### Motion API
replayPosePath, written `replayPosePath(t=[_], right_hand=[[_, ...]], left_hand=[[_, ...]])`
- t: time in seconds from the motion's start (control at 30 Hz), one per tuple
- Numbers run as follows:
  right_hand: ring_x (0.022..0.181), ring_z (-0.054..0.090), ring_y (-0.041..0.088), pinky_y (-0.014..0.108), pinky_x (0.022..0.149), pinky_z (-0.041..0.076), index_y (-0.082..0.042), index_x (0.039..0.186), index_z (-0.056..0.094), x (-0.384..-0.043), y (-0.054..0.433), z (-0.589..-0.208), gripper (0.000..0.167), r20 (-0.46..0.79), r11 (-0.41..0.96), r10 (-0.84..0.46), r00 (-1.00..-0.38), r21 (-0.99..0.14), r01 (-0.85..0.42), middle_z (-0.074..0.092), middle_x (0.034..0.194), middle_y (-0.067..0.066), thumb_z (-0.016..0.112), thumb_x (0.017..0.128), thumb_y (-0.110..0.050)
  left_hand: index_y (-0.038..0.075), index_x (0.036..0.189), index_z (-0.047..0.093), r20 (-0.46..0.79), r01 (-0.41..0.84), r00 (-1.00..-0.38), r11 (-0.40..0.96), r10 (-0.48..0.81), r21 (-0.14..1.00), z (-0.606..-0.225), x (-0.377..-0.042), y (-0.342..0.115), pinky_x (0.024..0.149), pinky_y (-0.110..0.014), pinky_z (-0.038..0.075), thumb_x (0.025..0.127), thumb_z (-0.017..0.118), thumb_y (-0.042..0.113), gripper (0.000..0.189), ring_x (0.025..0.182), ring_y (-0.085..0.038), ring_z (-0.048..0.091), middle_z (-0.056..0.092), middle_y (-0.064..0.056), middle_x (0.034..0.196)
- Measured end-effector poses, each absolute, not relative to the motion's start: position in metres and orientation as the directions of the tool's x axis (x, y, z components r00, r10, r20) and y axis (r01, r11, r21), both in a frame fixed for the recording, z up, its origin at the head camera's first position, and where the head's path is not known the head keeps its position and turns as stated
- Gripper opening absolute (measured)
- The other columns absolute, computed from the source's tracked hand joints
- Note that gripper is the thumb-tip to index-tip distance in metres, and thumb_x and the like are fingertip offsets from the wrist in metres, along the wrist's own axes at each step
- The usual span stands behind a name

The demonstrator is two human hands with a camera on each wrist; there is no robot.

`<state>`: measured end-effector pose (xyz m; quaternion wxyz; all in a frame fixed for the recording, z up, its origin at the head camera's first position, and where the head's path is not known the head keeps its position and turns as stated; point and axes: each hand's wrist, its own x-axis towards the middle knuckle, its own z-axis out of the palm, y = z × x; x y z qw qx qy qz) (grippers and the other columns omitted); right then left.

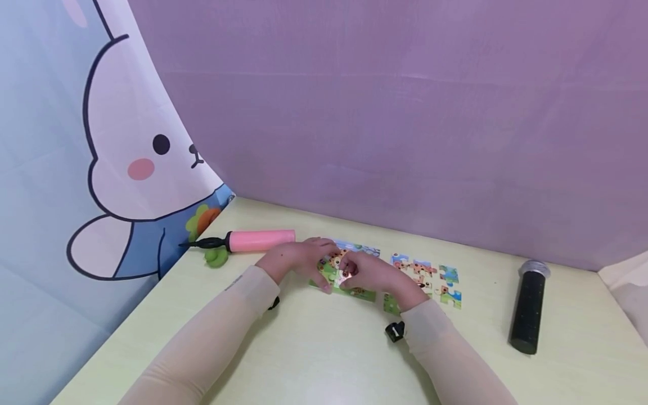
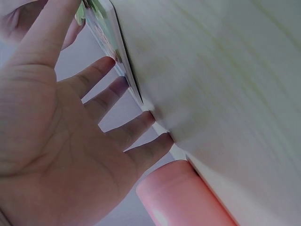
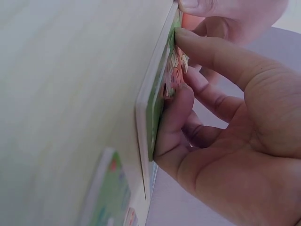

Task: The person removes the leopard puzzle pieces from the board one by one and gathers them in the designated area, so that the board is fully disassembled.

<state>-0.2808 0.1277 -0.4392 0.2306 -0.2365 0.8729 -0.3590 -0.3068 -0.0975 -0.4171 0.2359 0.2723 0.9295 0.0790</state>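
Note:
A jigsaw puzzle board [image 1: 365, 295] with a green lower edge and spotted cartoon animals lies on the table under both hands. My left hand [image 1: 310, 259] rests at its left side with fingers spread and nearly straight. In the left wrist view, the fingertips [image 2: 123, 82] touch down along the board's edge and the table beyond. My right hand [image 1: 374, 275] is over the board's right part, fingers bent. Between its thumb and fingers a spotted puzzle piece [image 3: 178, 70] is pinched against the board, partly hidden by the fingers.
Several loose puzzle pieces [image 1: 450, 297] lie right of the board, some behind my right wrist. A pink hand pump [image 1: 260, 240] with a black nozzle lies left, beside a green curled object [image 1: 216, 257]. A black microphone [image 1: 528, 309] lies far right. A purple curtain [image 1: 405, 124] hangs behind.

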Motion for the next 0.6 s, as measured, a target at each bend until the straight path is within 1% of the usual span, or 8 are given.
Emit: replayPosePath(t=[0.33,0.6], right_hand=[[0.080,0.054,0.018,0.032,0.073,0.050,-0.007,0.119,0.062,-0.2797,0.1281,-0.4375,0.025,-0.211,0.601,-0.590,-0.779,-0.759,-0.249,0.062,0.099,0.007,0.077,0.099,-0.011],[0.074,0.052,0.017,0.031,0.068,0.048,-0.009,0.121,0.058,-0.2772,0.1276,-0.4371,0.026,-0.228,0.605,-0.592,-0.773,-0.759,-0.239,0.060,0.094,0.006,0.074,0.101,-0.013]], left_hand=[[0.030,0.169,0.031,-0.394,0.466,-0.741,0.839,0.544,0.281,-0.4181,-0.3077,-0.0972,0.134,-0.066,0.026,0.083,0.085,0.064,0.107,0.170,-0.031,0.014,0.019,0.004,0.182],[0.031,0.169,0.031,-0.393,0.468,-0.743,0.840,0.542,0.275,-0.4189,-0.3081,-0.0971,0.134,-0.066,0.026,0.082,0.085,0.064,0.108,0.170,-0.031,0.014,0.020,0.004,0.182]])
